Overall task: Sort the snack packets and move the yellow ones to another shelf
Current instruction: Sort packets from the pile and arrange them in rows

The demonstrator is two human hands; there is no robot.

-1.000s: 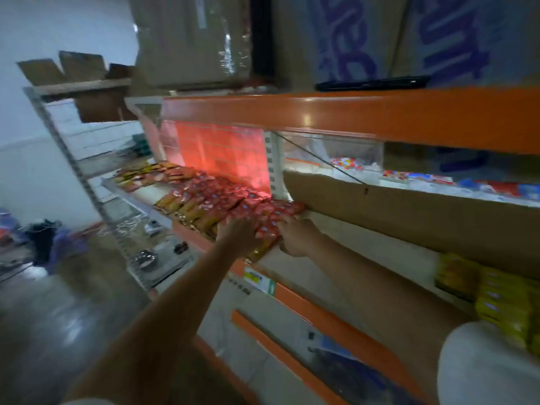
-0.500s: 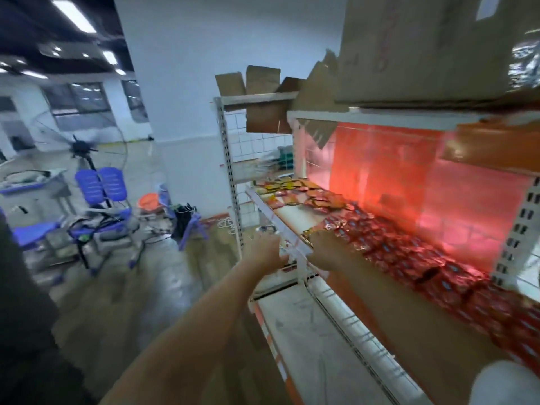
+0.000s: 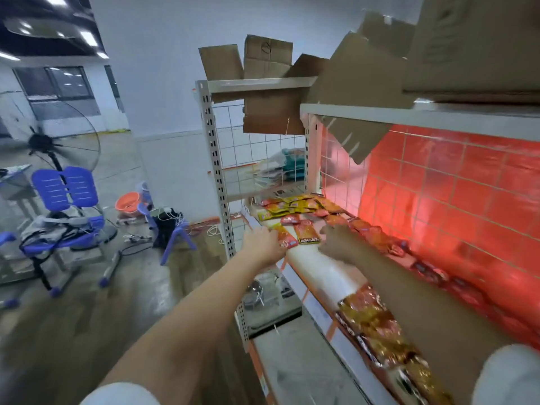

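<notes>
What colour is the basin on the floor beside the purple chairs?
Orange. The basin shows best in the head view, at the left.

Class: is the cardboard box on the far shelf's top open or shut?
Open. The cardboard box has its flaps standing up and splayed apart above the far shelf's top.

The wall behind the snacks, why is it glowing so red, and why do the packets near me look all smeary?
Head view: red light washes the tiled back panel and tints the packets below it. The near packets and the right sleeve are motion-blurred, while the packets by the left hand look sharper. The wide lens bends the shelf post.
</notes>
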